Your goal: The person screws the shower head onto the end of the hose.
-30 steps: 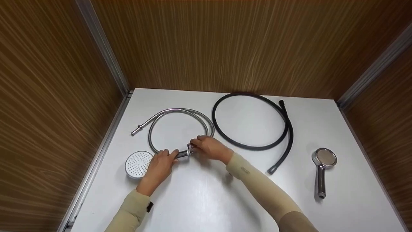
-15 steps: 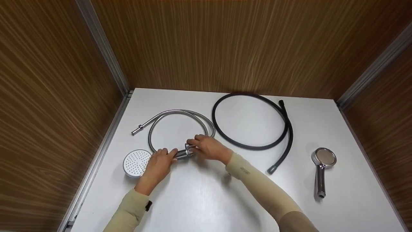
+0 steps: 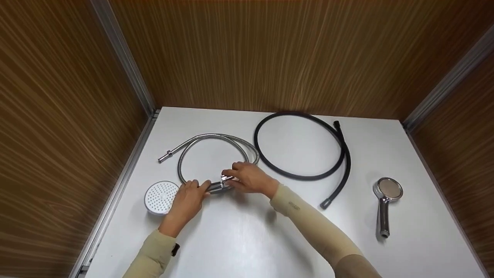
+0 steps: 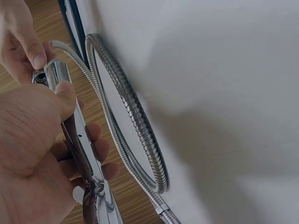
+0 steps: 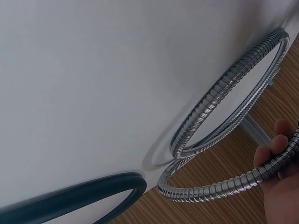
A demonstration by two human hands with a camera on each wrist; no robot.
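Low over white tabletop (image 3: pixel 239 247) amid woodgrain walls (image 3: pixel 262 58), left fingers (image 3: pixel 193 186) grip a showerhead (image 3: pixel 160 197), right fingers (image 3: pixel 233 174) a hose (image 5: pixel 224 188).

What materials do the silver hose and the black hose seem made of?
The silver hose looks like metal with a shiny finish: its ridged winding catches bright highlights. The black hose is probably rubber or plastic, smooth and duller, without visible ridges; which one stays uncertain.

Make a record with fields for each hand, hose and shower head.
Left hand: grips the handle of the white-faced shower head
Right hand: holds the silver hose near that handle's end
Silver hose: looped, ribbed
Black hose: looped on the table
White-faced shower head: spray face visible
Smaller shower head: lies at the table's right, untouched
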